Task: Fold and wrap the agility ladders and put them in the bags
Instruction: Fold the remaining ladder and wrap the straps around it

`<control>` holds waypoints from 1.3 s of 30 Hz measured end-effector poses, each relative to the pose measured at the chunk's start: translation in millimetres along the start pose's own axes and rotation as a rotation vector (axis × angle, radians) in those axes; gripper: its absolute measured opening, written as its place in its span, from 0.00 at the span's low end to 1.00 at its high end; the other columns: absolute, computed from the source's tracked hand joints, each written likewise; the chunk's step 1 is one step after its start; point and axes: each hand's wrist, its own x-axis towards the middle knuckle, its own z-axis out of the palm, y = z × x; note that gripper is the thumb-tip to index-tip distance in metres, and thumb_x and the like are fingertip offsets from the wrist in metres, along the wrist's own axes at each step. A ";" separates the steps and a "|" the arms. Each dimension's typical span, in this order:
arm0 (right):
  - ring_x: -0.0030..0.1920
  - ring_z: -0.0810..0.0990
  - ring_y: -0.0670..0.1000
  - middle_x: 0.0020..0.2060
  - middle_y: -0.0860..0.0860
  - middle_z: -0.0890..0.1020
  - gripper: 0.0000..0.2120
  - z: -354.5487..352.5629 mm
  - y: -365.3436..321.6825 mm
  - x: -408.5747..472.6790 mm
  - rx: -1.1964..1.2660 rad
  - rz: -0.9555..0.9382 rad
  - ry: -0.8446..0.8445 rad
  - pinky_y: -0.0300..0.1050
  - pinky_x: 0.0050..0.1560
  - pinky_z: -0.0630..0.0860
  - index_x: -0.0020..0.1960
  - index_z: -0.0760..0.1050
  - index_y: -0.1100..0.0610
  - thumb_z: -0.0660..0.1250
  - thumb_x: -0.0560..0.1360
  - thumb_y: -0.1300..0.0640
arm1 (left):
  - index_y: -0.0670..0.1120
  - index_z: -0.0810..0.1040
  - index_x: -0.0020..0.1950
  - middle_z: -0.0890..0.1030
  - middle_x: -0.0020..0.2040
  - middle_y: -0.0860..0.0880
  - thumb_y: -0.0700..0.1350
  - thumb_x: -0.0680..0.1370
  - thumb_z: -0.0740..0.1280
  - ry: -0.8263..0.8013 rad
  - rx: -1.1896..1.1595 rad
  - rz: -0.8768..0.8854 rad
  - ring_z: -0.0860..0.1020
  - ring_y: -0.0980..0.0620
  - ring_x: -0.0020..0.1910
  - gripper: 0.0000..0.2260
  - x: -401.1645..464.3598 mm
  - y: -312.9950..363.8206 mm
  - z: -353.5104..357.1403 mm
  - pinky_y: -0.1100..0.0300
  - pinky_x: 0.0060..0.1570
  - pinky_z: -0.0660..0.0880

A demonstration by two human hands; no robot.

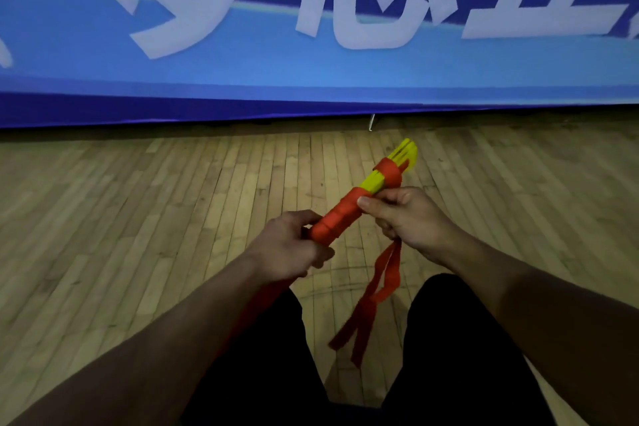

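ladder bundle (366,199): folded yellow slats stacked into a stick, wound with red strap, centre of frame, held off the floor, tilted from lower left up to upper right
yellow slats (406,150): bare ends stick out at the upper right end; a short yellow patch also shows between two red wraps
red wrap: tight coils cover the lower left half; one separate band near the top end
strap tails (375,294): two loose red ends hang down from under the right hand, between the legs, lower centre; blurred
left hand (294,249): fingers closed around the lower left end of the bundle
right hand (406,214): thumb and fingers pinched on the bundle's middle, also gripping the strap where the tails start
legs (460,339): dark trousers, bottom of frame
red strip (262,301): more red under the left forearm, blurred, cannot tell what it joins
floor (138,201): wooden boards, middle band of frame
banner (311,45): blue with large white characters, top half
bags: none seen, nothing in any container
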 end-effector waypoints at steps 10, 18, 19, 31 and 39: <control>0.26 0.67 0.47 0.26 0.49 0.68 0.10 12.5 -0.3 -5.9 0.336 0.105 -0.026 0.43 0.32 0.67 0.40 0.73 0.54 0.64 0.81 0.58 | 0.50 0.78 0.59 0.85 0.51 0.47 0.54 0.74 0.73 -0.163 -0.186 -0.030 0.84 0.48 0.48 0.16 -5.0 10.5 -13.0 0.48 0.51 0.79; 0.27 0.67 0.46 0.26 0.46 0.70 0.09 16.7 -7.8 6.3 0.052 0.040 -0.013 0.41 0.32 0.67 0.43 0.79 0.55 0.66 0.80 0.54 | 0.51 0.63 0.73 0.77 0.49 0.52 0.41 0.68 0.77 0.257 0.172 0.189 0.79 0.53 0.44 0.38 5.9 -4.3 -5.4 0.59 0.42 0.77; 0.27 0.68 0.45 0.26 0.45 0.70 0.10 14.1 -9.7 7.3 -0.049 0.026 -0.006 0.40 0.32 0.67 0.43 0.80 0.55 0.66 0.80 0.52 | 0.54 0.61 0.74 0.76 0.50 0.52 0.40 0.67 0.77 0.260 0.153 0.194 0.78 0.53 0.45 0.40 6.6 -6.8 -8.7 0.60 0.42 0.76; 0.25 0.64 0.46 0.27 0.50 0.68 0.14 9.9 -12.5 2.1 0.252 0.089 -0.181 0.41 0.29 0.63 0.51 0.76 0.49 0.70 0.70 0.43 | 0.49 0.75 0.66 0.85 0.54 0.41 0.41 0.69 0.69 -0.350 -0.544 0.037 0.84 0.41 0.53 0.24 -13.6 8.3 -22.7 0.51 0.47 0.80; 0.34 0.76 0.43 0.32 0.44 0.79 0.19 25.4 -25.7 0.7 -0.317 0.087 0.157 0.38 0.35 0.68 0.44 0.77 0.55 0.69 0.73 0.38 | 0.50 0.71 0.63 0.78 0.47 0.48 0.43 0.71 0.77 0.079 0.082 0.053 0.82 0.49 0.38 0.24 1.5 10.0 4.7 0.55 0.35 0.82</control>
